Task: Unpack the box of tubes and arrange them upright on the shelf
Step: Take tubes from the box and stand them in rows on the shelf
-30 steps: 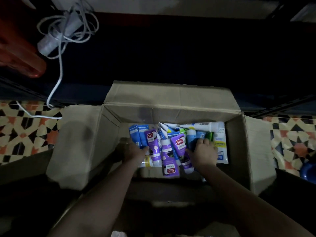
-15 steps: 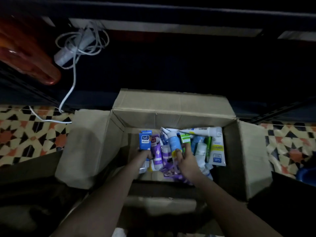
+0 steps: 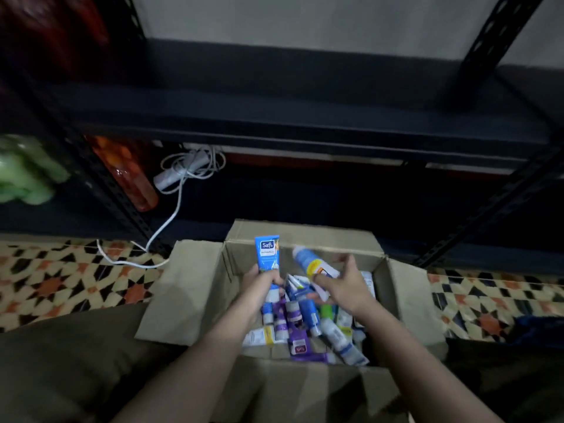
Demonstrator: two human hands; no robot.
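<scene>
My left hand (image 3: pixel 263 280) is clamped on the blue Safi tube (image 3: pixel 267 254), my right hand (image 3: pixel 341 285) on a white-blue tube (image 3: pixel 314 265), both above the box (image 3: pixel 305 239). I'd carry them to the shelf (image 3: pixel 305 129) and stand each upright.

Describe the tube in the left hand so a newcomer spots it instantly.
Find the open cardboard box on the patterned floor below the dark shelf. Above its far-left corner, the left hand holds a blue tube upright: the only one with a white "Safi" label facing the camera.
</scene>
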